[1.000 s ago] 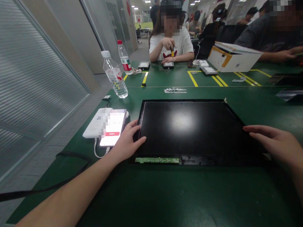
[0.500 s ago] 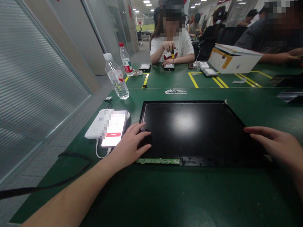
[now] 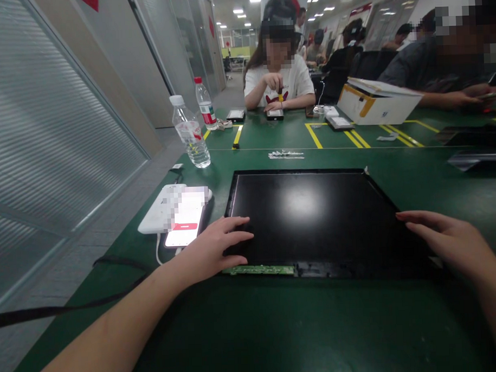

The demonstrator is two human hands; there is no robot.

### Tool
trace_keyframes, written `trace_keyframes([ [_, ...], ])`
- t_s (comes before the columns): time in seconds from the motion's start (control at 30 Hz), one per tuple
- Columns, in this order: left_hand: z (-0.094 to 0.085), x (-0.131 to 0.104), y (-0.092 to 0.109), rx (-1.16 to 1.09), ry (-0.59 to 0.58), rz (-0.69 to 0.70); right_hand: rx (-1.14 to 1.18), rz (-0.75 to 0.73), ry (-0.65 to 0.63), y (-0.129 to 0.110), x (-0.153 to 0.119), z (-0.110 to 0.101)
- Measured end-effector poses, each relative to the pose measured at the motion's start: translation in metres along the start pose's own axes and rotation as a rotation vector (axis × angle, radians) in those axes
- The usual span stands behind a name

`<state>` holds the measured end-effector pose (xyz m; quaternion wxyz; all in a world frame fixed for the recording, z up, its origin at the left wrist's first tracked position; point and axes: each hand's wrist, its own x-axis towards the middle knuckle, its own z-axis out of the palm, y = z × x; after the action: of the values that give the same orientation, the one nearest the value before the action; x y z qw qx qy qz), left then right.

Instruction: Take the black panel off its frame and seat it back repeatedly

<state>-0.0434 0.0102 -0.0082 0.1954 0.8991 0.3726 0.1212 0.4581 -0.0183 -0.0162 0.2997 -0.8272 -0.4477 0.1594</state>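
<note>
A black LCD screen panel lies flat on the green table, shiny side up, reflecting a bright patch of light. A thin green circuit board strip runs along the left part of its near edge. My left hand is over the panel's left edge, its fingers spread and the fingertips at the screen's surface. At the right edge is my right hand, fingers stretched out, with the tips touching or very near the frame. Its other fingers are partly hidden behind the hand.
Left of the panel are a phone, a white power bank with a cable, and two bottles, one clear. Torn white strips lie behind the panel. Across the table, a person works on a small drive; a white box stands right.
My left hand has shifted slightly toward me along the panel's left edge. The view has tilted a little, and the right hand keeps its place at the right edge.
</note>
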Motion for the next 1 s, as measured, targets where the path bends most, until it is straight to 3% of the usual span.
trace_keyframes([
  [0.23,-0.001,0.001,0.002,0.024,-0.043,-0.021,-0.045,-0.014,0.014,0.000,0.001,0.000],
  [0.5,0.005,-0.001,-0.003,0.036,-0.012,0.030,-0.021,0.048,-0.011,-0.009,-0.004,-0.001],
  [1.0,0.002,0.000,0.005,0.040,-0.055,0.061,-0.037,0.039,-0.013,0.005,0.004,0.000],
])
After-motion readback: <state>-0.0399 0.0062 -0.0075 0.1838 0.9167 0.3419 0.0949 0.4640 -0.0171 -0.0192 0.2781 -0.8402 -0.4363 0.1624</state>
